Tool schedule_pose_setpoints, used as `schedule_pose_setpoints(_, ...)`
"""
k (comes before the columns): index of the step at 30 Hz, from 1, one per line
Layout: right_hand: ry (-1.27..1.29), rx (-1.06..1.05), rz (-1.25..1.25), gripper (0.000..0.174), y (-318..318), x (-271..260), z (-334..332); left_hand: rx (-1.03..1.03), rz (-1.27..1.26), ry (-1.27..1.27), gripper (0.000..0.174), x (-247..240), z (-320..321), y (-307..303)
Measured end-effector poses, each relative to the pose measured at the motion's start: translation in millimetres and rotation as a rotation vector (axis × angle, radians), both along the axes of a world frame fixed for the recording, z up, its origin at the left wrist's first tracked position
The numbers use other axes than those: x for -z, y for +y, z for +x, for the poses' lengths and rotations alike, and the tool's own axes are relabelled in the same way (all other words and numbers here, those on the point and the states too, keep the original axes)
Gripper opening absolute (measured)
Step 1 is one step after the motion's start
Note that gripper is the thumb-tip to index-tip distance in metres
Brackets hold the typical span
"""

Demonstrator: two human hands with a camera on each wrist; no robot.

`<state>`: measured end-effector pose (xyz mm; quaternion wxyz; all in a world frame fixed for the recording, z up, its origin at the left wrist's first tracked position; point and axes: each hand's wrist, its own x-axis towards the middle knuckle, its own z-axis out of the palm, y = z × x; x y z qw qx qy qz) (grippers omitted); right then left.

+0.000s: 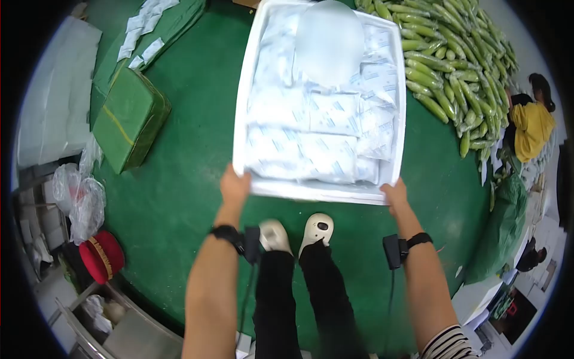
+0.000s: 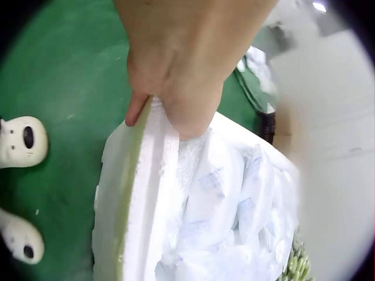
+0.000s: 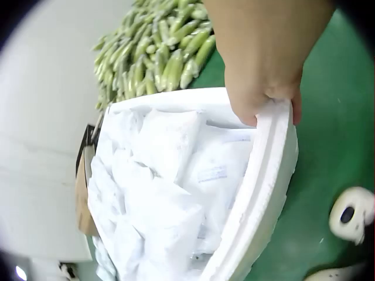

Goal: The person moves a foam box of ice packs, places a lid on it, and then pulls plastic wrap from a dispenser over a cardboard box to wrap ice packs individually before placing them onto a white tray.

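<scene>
A white foam box (image 1: pixel 317 192) full of white packs with blue print (image 1: pixel 335 113) is held out in front of the body, above the green floor. At its near left corner the left hand (image 1: pixel 235 186) grips the rim. The right hand (image 1: pixel 394 194) grips the near right corner. In the left wrist view the left hand (image 2: pixel 173 88) pinches the foam wall (image 2: pixel 153 175), thumb and fingers on opposite sides. The right wrist view has the right hand (image 3: pixel 263 76) clasping the rim (image 3: pixel 272 140) likewise. A blurred patch hides the far packs.
Wrapped green vegetables (image 1: pixel 442 66) are heaped at the far right, near a person in yellow (image 1: pixel 532 128). A green case (image 1: pixel 128 119) stands at the left, with a red hat (image 1: pixel 101 256) and plastic bags (image 1: pixel 81 200) nearer. Pale shoes (image 1: pixel 317 230) stand on the green floor (image 1: pixel 191 119).
</scene>
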<state>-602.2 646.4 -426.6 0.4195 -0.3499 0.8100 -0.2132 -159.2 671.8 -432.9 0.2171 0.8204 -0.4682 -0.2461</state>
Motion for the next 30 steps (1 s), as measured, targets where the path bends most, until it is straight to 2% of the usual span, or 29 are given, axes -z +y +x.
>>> schedule_pose_setpoints(1,0.061,-0.089,-0.008,0.054,-8.6,-8.8,-21.2,-0.104,0.040,0.077,0.044,-9.8,-32.9,23.9)
schedule_pose_setpoints(3,0.095,-0.233,-0.099,0.052,-29.1,9.3,-71.5,-0.273,0.188,0.123,0.048,-22.3,-88.1,60.5)
schedule_pose_setpoints(7,0.113,-0.297,-0.028,0.055,-43.9,-18.0,-84.8,-0.429,0.412,0.256,0.050,-50.0,-137.9,85.0)
schedule_pose_setpoints(11,0.054,-0.320,-0.120,0.055,-67.6,5.4,-98.6,-0.488,0.019,0.406,0.051,-8.8,-138.6,78.4)
schedule_pose_setpoints(13,-0.009,-0.300,-0.022,0.049,-54.0,-7.4,-97.2,-0.491,-0.185,0.559,0.050,2.8,-139.6,90.4)
schedule_pose_setpoints(15,-0.021,-0.300,0.022,0.046,-68.9,-11.8,-91.9,-0.493,-0.067,0.415,0.049,0.8,-140.6,84.0)
schedule_pose_setpoints(16,-0.050,-0.303,-0.043,0.040,-66.0,-11.0,-91.6,-0.496,-0.008,0.331,0.049,-3.9,-136.8,85.2)
schedule_pose_setpoints(18,-0.035,-0.342,-0.064,0.039,-67.2,-6.5,-97.9,-0.477,-0.023,0.285,0.046,-5.8,-137.2,86.4)
schedule_pose_setpoints(19,-0.056,-0.387,-0.137,0.037,-76.1,14.5,-113.4,-0.477,-0.047,0.256,0.043,-3.6,-138.5,88.1)
schedule_pose_setpoints(21,-0.063,-0.389,-0.121,0.032,-59.9,-3.7,-97.2,-0.501,-0.061,0.208,0.041,-4.5,-142.6,96.5)
schedule_pose_setpoints(23,-0.059,-0.389,-0.142,0.034,-47.8,-4.5,-91.2,-0.543,0.040,0.233,0.046,-17.3,-145.6,108.0)
schedule_pose_setpoints(27,0.017,-0.410,-0.122,0.038,-25.3,-6.9,-110.8,-0.528,0.064,0.238,0.046,-24.2,-155.7,122.7)
schedule_pose_setpoints(30,0.058,-0.420,-0.122,0.040,15.1,-3.4,-119.6,-0.524,0.079,0.241,0.047,-25.5,-164.2,160.2)
